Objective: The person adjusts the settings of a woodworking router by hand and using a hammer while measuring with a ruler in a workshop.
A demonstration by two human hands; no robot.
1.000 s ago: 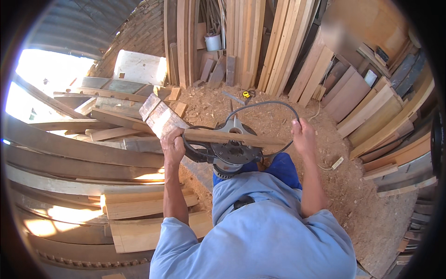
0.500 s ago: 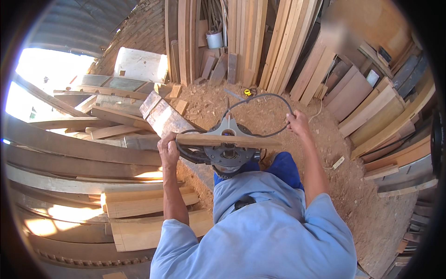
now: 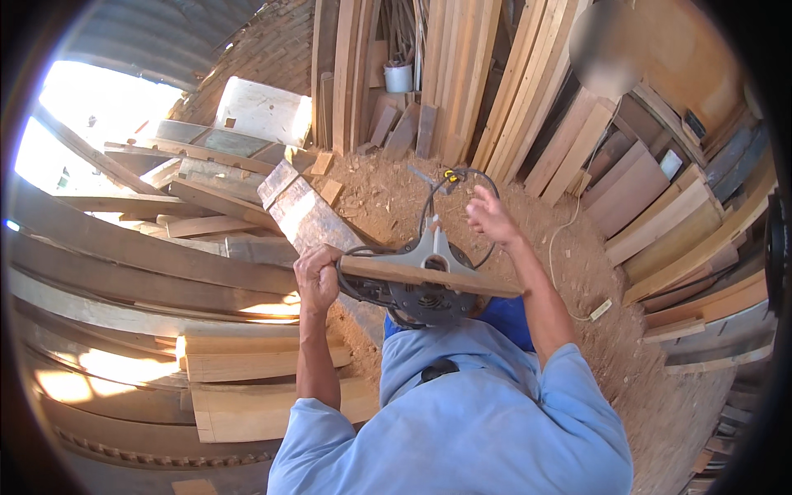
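My left hand [image 3: 317,271] is closed round the left end of a flat wooden bar [image 3: 483,283]. The bar lies across a dark grey corded power tool [image 3: 429,305] with a round body and a lighter grey forked part on top. The tool is in front of my waist, tilted down to the right; its exact kind is hard to make out. A black power cord [image 3: 426,202] loops up from it. Beside that loop, my right hand [image 3: 492,216] is raised with its fingers apart, holding nothing that I can see.
Boards are piled on the left, with two pale planks [image 3: 256,359] on top. Tall timbers [image 3: 462,82] lean at the back near a white bucket [image 3: 398,78]. A yellow tape measure [image 3: 450,176] lies on the sawdust-covered ground. A pale cord with a socket [image 3: 601,309] lies to the right.
My right hand has let go of the black cord and moved left, its fingers opening. The cord loop has narrowed. The tool and wooden bar have shifted right and tilted, with my left hand still holding.
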